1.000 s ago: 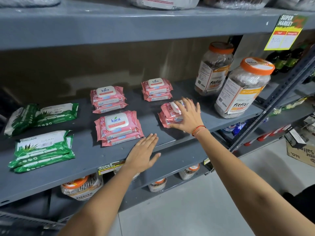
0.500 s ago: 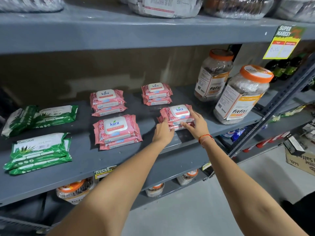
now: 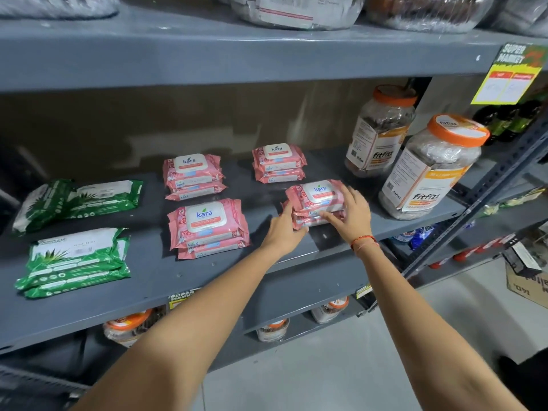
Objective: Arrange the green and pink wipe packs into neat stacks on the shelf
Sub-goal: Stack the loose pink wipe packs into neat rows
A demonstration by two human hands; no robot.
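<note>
Four pink stacks sit on the shelf [image 3: 154,274] in a two-by-two block, labels up, so the faces read from the aisle. Both hands are on the front-right stack [image 3: 318,203], at about 1 o'clock from the view's centre. The left hand [image 3: 284,232] presses its fingers [image 3: 289,209], held close together, against the stack's near-left corner; the right hand [image 3: 353,215] lies over the near-right side, fingers [image 3: 332,216] spread wide along the front edge and top pack. Neither hand grips or lifts; they bracket the stack from two sides, probably to square the packs over each other, since the lower packs jut out slightly to the left.

Green packs lie at 9 o'clock: a front green stack [image 3: 74,262], fairly tidy, and behind it a rear green pair [image 3: 80,200] side by side and askew, the left one tilted. That pair looks like the work left. Two jars [image 3: 427,167] stand just right of the handled stack, at 2 o'clock, so any push rightward risks nudging the nearer one.
</note>
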